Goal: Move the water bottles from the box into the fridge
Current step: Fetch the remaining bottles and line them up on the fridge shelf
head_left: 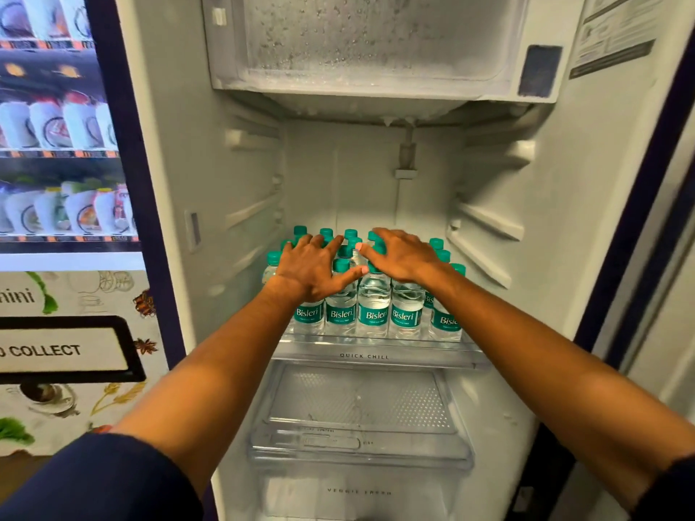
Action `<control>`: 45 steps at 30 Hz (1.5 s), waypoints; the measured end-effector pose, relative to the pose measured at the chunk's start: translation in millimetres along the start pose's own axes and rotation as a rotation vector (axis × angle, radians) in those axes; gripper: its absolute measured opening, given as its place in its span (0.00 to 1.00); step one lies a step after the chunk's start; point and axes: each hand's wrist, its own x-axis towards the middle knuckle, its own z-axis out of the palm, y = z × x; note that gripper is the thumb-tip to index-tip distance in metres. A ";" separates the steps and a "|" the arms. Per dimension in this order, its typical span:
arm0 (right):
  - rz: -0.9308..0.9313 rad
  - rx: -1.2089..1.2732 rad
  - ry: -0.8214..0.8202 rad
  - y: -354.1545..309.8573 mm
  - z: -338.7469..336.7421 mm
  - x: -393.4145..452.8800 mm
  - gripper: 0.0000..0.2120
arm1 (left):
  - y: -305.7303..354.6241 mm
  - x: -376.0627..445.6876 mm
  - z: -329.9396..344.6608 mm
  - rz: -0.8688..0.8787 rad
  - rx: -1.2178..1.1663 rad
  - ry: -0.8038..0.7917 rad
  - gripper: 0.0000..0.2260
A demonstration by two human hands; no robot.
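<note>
Several small clear water bottles (374,306) with teal caps and teal labels stand upright in rows on the fridge's glass shelf (376,353). My left hand (310,267) lies flat with spread fingers on the caps at the left of the group. On the caps at the right, my right hand (400,255) rests the same way, fingers straight. Neither hand grips a bottle. The box is out of view.
The fridge (210,174) stands open, with a frosted freezer compartment (376,50) above and a clear vegetable drawer (357,426) below the shelf. A vending machine (60,144) with cups stands at the left. The fridge door (647,204) edge runs along the right.
</note>
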 end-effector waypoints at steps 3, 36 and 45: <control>-0.005 -0.150 -0.008 -4.1 10.6 -11.4 0.36 | 3.4 -10.5 2.3 -0.003 -0.006 0.008 0.40; 0.022 -0.282 -0.070 -0.6 4.6 -34.9 0.42 | -7.6 -24.3 -15.5 0.120 -0.150 -0.144 0.41; 0.148 -0.159 -0.125 -31.8 -91.2 -90.5 0.41 | -24.7 -62.4 -120.4 0.096 -0.153 -0.287 0.41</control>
